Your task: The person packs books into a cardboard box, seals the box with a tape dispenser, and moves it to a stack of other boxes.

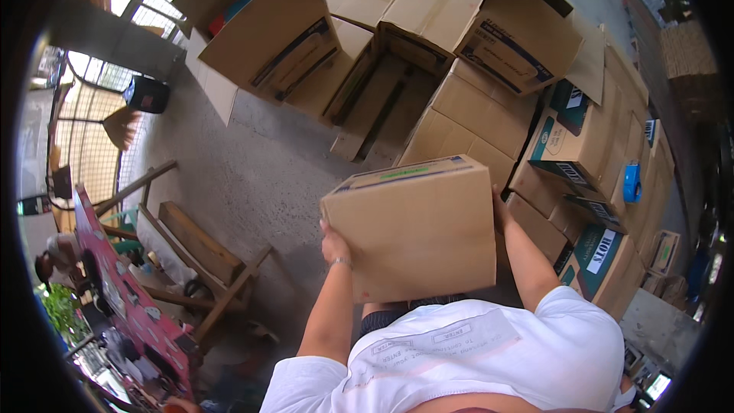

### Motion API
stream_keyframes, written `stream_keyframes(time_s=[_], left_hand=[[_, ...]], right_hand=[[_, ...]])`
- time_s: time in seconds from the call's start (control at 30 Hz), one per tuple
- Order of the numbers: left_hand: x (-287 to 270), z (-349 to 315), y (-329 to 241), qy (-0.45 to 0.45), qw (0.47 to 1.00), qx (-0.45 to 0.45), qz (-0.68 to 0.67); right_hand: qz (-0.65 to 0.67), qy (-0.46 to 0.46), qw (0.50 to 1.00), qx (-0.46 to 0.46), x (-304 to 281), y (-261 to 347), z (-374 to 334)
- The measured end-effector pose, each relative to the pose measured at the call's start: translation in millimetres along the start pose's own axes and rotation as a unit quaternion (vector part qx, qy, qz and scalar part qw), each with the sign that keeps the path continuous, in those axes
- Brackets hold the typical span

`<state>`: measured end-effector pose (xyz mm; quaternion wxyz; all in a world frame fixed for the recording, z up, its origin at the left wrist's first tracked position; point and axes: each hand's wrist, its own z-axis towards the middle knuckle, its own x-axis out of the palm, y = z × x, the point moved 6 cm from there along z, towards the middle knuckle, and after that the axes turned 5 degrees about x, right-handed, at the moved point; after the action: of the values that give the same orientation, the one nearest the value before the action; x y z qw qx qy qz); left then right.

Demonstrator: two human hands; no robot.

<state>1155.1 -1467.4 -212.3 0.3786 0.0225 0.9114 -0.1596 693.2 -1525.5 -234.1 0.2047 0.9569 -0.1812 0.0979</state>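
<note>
Holding, head view: a brown carton sits squarely between my two hands, nearer me than the wooden pallet, right in front of my white shirt!
Left hand: on the carton's left edge, fingers partly bent, a band round the wrist.
Right hand: over at the opposite edge, largely out of sight behind the cardboard; how its fingertips lie, I cannot tell.
Grip: both hands spread as wide as the carton and firmly on it.
Open cartons: one left of the pallet, flaps up, and another to its right, mouth gaping too.
Stack: green-marked cartons farther right of the pallet, with a blue tape dispenser on top.
Timber: a wooden frame left of the pallet and nearer me, beside a pink board with a cluttered surface.
</note>
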Motion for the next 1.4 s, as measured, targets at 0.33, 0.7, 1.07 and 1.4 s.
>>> stream_keyframes(time_s=[0.33,0.7,1.07,1.4], left_hand=[[11,80,29,0.035,0.989,-0.022,-0.143],[-15,209,17,0.157,0.924,-0.035,-0.348],[-49,188,50,0.06,0.788,0.014,-0.613],[63,130,-18,-0.013,0.73,-0.061,-0.68]], right_hand=[[0.102,0.022,0.994,0.041,44,-14,132],[-0.207,-0.298,0.918,-0.159,94,1,77],[-0.596,-0.152,0.742,-0.266,370,171,141],[-0.677,-0.107,0.703,-0.189,355,228,269]])
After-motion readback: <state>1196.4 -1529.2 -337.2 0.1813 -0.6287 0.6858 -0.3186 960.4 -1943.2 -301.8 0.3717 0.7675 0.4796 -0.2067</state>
